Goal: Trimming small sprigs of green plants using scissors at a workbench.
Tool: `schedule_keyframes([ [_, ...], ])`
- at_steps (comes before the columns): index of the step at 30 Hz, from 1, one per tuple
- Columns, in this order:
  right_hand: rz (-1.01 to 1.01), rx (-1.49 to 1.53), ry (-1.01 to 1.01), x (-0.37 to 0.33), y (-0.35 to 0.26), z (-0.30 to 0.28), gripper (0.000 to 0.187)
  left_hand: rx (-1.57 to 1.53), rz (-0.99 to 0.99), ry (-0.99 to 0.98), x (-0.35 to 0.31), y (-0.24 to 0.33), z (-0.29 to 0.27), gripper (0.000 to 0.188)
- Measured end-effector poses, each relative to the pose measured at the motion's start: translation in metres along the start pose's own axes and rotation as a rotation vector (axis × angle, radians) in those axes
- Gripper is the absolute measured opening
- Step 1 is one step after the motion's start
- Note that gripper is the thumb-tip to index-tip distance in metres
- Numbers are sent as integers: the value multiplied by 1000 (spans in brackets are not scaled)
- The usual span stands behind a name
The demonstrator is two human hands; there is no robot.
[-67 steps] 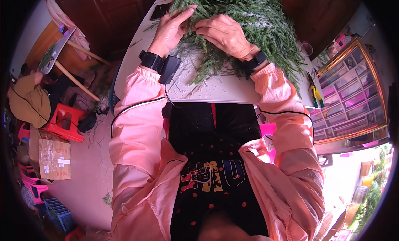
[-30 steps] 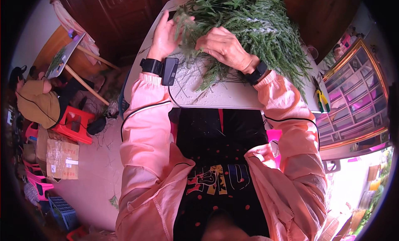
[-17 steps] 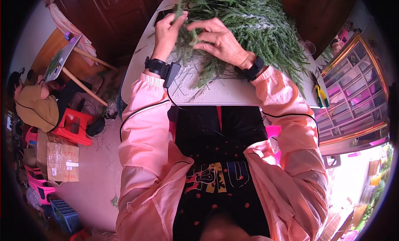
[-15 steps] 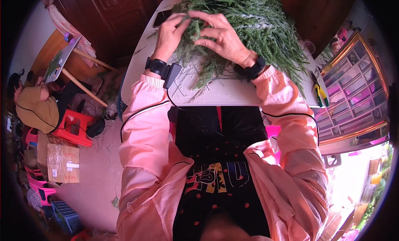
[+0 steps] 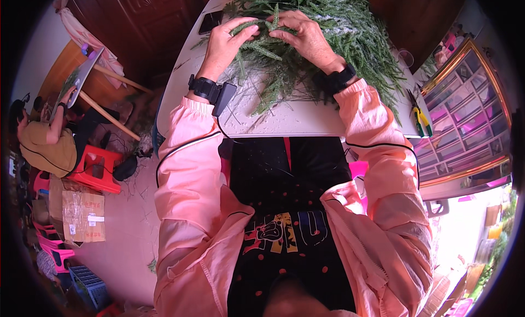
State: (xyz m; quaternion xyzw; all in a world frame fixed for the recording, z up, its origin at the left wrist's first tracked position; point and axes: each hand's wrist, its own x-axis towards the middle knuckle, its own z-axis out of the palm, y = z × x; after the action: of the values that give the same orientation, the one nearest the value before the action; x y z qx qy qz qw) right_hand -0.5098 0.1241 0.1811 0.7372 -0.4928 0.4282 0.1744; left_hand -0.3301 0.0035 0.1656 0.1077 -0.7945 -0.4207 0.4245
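Left hand [image 5: 221,48] and right hand [image 5: 307,39], both nearly closed, pinch a green sprig [image 5: 274,17] between them, presumably to steady it; fingertip detail is unclear. Branches [image 5: 355,49] lie just beyond, within reach.

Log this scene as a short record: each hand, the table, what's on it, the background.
Left hand: thumb and fingers pinching greenery
Right hand: fingertips at an upright green sprig; exact grip unclear
Table: white, bearing a green pile with white flecks
Table's far left: dark flat device
Table's right edge: yellow-and-green-handled pliers
Left background: seated co-worker, red stool, cardboard box
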Motion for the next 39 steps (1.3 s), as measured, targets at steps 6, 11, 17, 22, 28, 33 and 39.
schedule_keyframes([
  [6,214,30,-116,1,-8,-7,23,31,116,10,1,0,-1,19],
  [11,138,111,-20,1,3,-2,22,129,239,65,1,2,-2,15],
  [17,259,446,-27,0,15,-2,20,242,301,105,-1,11,-1,14],
  [22,365,529,-95,-2,15,0,19,277,326,77,-2,10,1,14],
  [28,441,611,-168,0,6,-6,20,277,312,44,-3,13,3,15],
  [33,464,577,-220,-1,9,-6,23,276,295,-54,-5,15,6,15],
  [39,434,607,-217,-2,6,-3,25,307,430,-47,-2,11,4,14],
])
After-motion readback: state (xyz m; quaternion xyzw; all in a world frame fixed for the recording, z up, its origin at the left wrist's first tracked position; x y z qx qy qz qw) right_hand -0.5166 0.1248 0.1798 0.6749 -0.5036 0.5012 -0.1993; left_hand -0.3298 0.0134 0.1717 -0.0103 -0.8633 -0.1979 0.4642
